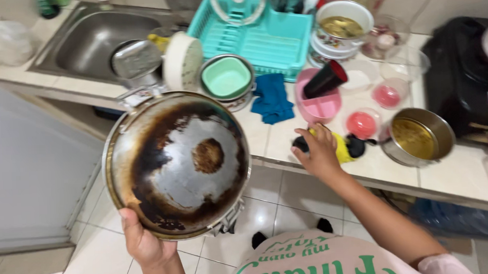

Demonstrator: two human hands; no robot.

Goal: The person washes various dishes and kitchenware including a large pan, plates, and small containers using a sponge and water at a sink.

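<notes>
- Surface (276, 138): tiled, runs from 10 to 3 o'clock, with a sink (84, 40) at 10 and a teal rack (262, 39) at 12.
- Wok (177, 163): held up off the floor at centre-left, tipped on edge so its scorched underside faces the camera; round, no clear long axis; its handle points to 11 o'clock.
- Pot (417, 136): at 3 o'clock on the surface, with yellow liquid inside.
- Left hand (145, 243): at 7 o'clock, fingers clamped on the wok's lower rim.
- Right hand (320, 150): at the surface's edge, fingers curled onto a yellow-and-black thing (348, 148); grip unclear.
</notes>
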